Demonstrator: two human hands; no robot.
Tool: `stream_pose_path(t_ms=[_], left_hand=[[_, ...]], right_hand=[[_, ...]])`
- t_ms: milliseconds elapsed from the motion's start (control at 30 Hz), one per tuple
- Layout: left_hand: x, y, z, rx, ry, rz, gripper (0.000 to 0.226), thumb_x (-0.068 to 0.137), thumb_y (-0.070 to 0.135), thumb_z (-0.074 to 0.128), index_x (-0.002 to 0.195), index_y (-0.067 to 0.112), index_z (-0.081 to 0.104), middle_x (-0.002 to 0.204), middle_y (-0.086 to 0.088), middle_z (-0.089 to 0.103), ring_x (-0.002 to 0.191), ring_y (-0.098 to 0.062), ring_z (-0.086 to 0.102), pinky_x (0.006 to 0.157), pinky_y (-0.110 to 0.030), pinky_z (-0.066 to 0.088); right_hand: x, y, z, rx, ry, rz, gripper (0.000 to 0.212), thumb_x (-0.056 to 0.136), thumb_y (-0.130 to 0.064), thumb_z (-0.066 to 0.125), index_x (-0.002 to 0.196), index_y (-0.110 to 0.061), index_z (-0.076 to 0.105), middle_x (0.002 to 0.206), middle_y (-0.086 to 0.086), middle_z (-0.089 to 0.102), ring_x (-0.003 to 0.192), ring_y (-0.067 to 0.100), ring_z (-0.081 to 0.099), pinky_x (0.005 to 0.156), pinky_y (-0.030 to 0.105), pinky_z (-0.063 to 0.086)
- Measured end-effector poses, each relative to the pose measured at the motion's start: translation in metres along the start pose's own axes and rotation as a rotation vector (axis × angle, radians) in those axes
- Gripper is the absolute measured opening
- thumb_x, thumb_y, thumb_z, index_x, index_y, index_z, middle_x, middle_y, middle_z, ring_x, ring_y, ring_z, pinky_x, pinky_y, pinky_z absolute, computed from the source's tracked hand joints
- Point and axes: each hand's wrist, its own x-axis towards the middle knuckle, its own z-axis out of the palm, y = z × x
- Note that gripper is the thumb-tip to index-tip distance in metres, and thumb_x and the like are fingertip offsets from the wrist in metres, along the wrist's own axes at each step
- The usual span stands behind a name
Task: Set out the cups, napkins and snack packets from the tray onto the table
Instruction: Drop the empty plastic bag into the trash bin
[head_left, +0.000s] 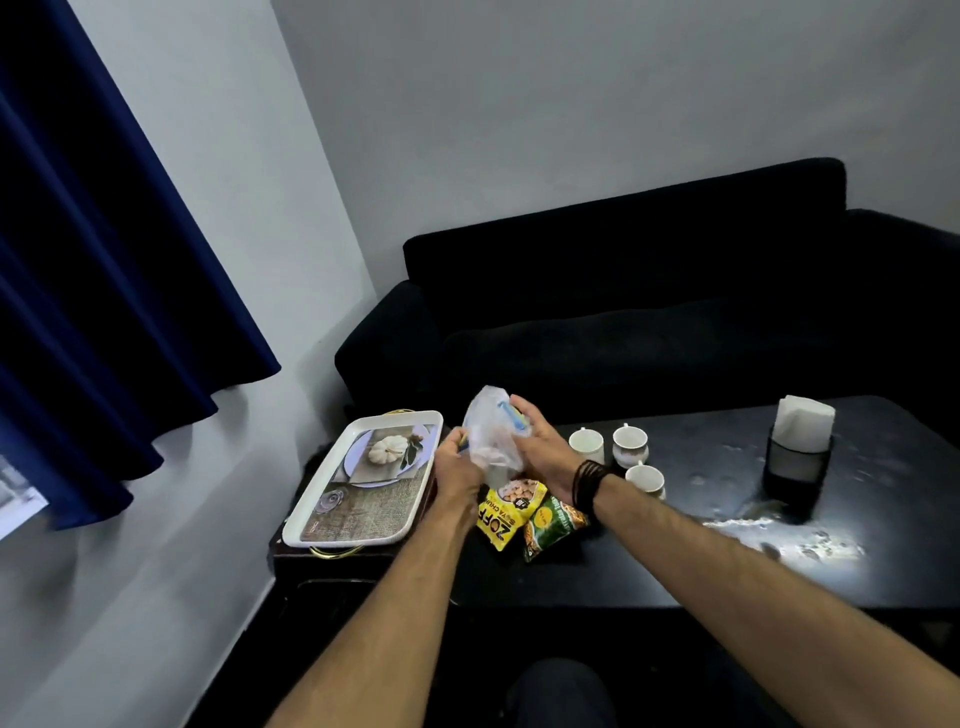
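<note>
Both hands hold the last packet, a clear bag (491, 441), above the table (675, 545): the left hand (460, 475) pinches its lower edge, the right hand (540, 447) grips its top. Just under the fingers lie two packets (511, 512) (the tray (363, 478) looks emptied). Next, probably, lower it beside them and let go.

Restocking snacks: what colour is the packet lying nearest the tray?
Yellow packet with dark lettering, seen in the head view.
</note>
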Motion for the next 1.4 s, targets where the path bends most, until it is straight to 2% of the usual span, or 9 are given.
stream_pose_path(t_ms=[100, 233, 367, 567, 733, 833, 1033, 1267, 1400], left_hand=[[-0.003, 0.002, 0.008, -0.097, -0.057, -0.022, 0.029, 0.091, 0.006, 0.054, 0.119, 0.009, 0.047, 0.118, -0.023, 0.063, 0.08, -0.023, 0.066, 0.059, -0.034, 0.056], [-0.005, 0.004, 0.02, -0.177, -0.27, -0.062, 0.067, 0.086, 0.023, 0.071, 0.141, 0.027, 0.033, 0.122, -0.012, 0.063, 0.097, -0.032, 0.071, 0.072, -0.042, 0.059], [-0.004, -0.001, 0.047, -0.028, -0.087, -0.008, 0.024, 0.083, 0.011, 0.075, 0.106, 0.008, 0.067, 0.099, -0.016, 0.073, 0.086, -0.031, 0.071, 0.076, -0.047, 0.06], [-0.007, -0.009, 0.106, 0.008, -0.104, -0.075, 0.013, 0.08, 0.015, 0.074, 0.075, 0.01, 0.064, 0.078, -0.015, 0.069, 0.066, -0.024, 0.062, 0.066, -0.04, 0.054], [-0.031, -0.019, 0.175, 0.087, -0.426, -0.157, 0.017, 0.081, 0.01, 0.075, 0.071, 0.013, 0.063, 0.077, -0.01, 0.068, 0.068, -0.021, 0.062, 0.066, -0.035, 0.056], [-0.06, -0.035, 0.224, 0.168, -0.634, -0.214, 0.014, 0.085, 0.012, 0.071, 0.097, 0.018, 0.068, 0.087, -0.003, 0.068, 0.077, -0.016, 0.062, 0.065, -0.03, 0.055], [-0.119, -0.094, 0.304, 0.509, -0.885, -0.167, 0.052, 0.081, 0.024, 0.078, 0.128, 0.014, 0.059, 0.1, -0.006, 0.067, 0.08, -0.014, 0.058, 0.066, -0.027, 0.048], [-0.178, -0.175, 0.348, 0.927, -1.163, 0.042, 0.04, 0.082, 0.024, 0.076, 0.119, 0.012, 0.067, 0.098, -0.008, 0.067, 0.09, -0.019, 0.064, 0.078, -0.024, 0.046], [-0.202, -0.217, 0.372, 1.118, -1.302, 0.081, 0.052, 0.086, 0.03, 0.071, 0.134, 0.017, 0.057, 0.124, -0.008, 0.064, 0.115, -0.022, 0.061, 0.095, -0.024, 0.042]], right_hand=[[0.005, -0.006, -0.005, -0.009, 0.176, -0.054, 0.064, 0.087, 0.014, 0.056, 0.144, -0.011, 0.04, 0.129, 0.016, 0.059, 0.112, 0.032, 0.061, 0.092, 0.044, 0.054], [-0.006, -0.018, -0.024, -0.111, 0.278, -0.13, 0.028, 0.086, 0.009, 0.063, 0.114, 0.009, 0.061, 0.093, 0.015, 0.065, 0.075, 0.021, 0.061, 0.066, 0.032, 0.054], [-0.026, -0.028, -0.035, -0.174, 0.268, -0.121, 0.015, 0.092, 0.002, 0.057, 0.105, 0.001, 0.064, 0.088, 0.016, 0.061, 0.067, 0.019, 0.056, 0.057, 0.028, 0.05], [-0.07, -0.039, -0.093, -0.286, 0.142, -0.145, 0.041, 0.075, -0.013, 0.08, 0.108, -0.013, 0.056, 0.091, 0.002, 0.067, 0.075, 0.014, 0.067, 0.06, 0.028, 0.055], [-0.11, -0.043, -0.165, -0.496, 0.497, -0.193, 0.028, 0.075, -0.006, 0.077, 0.091, -0.02, 0.058, 0.08, 0.005, 0.061, 0.063, 0.011, 0.06, 0.042, 0.026, 0.048], [-0.148, -0.039, -0.221, -0.517, 0.803, -0.152, 0.03, 0.076, 0.0, 0.071, 0.095, -0.022, 0.062, 0.086, 0.004, 0.068, 0.061, 0.006, 0.06, 0.048, 0.021, 0.05], [-0.259, -0.027, -0.334, -0.604, 1.106, 0.109, 0.021, 0.074, -0.001, 0.065, 0.076, -0.019, 0.055, 0.077, 0.003, 0.061, 0.054, 0.017, 0.055, 0.039, 0.023, 0.041], [-0.367, 0.052, -0.42, -0.565, 1.087, 0.447, 0.019, 0.082, 0.0, 0.059, 0.079, -0.016, 0.048, 0.079, 0.009, 0.051, 0.068, 0.025, 0.05, 0.032, 0.022, 0.037], [-0.411, 0.114, -0.451, -0.519, 1.007, 0.712, 0.015, 0.081, -0.003, 0.056, 0.086, -0.012, 0.046, 0.081, 0.012, 0.048, 0.067, 0.025, 0.048, 0.045, 0.027, 0.033]])
